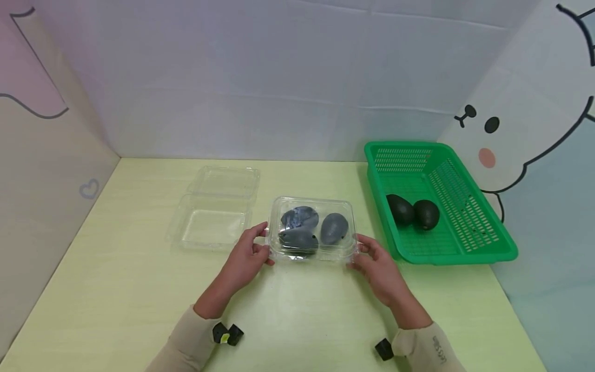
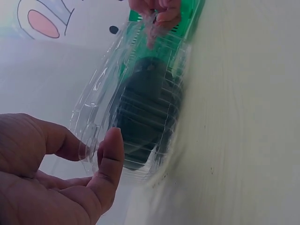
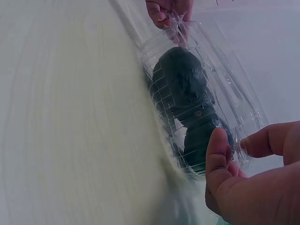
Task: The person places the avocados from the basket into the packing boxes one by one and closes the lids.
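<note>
Pale yellow tabletop point(image 1: 302, 320) fills the foreground, with two light sleeves reaching in over its near edge. Small black blocks sit by both cuffs, a pair at the left sleeve point(image 1: 188, 338) and one at the right sleeve point(image 1: 425, 343).

Beyond the cuffs, both bare hands grasp one clear plastic box, which lies between them near the middle of the table. The left hand point(image 1: 246, 258) pinches the box's left end between thumb and fingers, and the right hand point(image 1: 378, 271) pinches the right end the same way. Whether the bottom fully rests on the table, I cannot tell.

The clear plastic box point(image 1: 312, 200) has its lid over three dark oval fruits point(image 1: 334, 229): two at the left, one behind the other, and one at the right. Whether the rim is fully snapped together is not clear.

Farther back on the left, apart from the filled box, a second clear box point(image 1: 216, 227) lies unfolded, its lid half toward the wall. On the right, past the right hand, stands a green basket point(image 1: 465, 258) with two more dark fruits point(image 1: 426, 214) side by side, near its left wall.

Behind everything hangs a pale backdrop point(image 1: 251, 88), with a cartoon face point(image 1: 516, 124) at the right.
</note>
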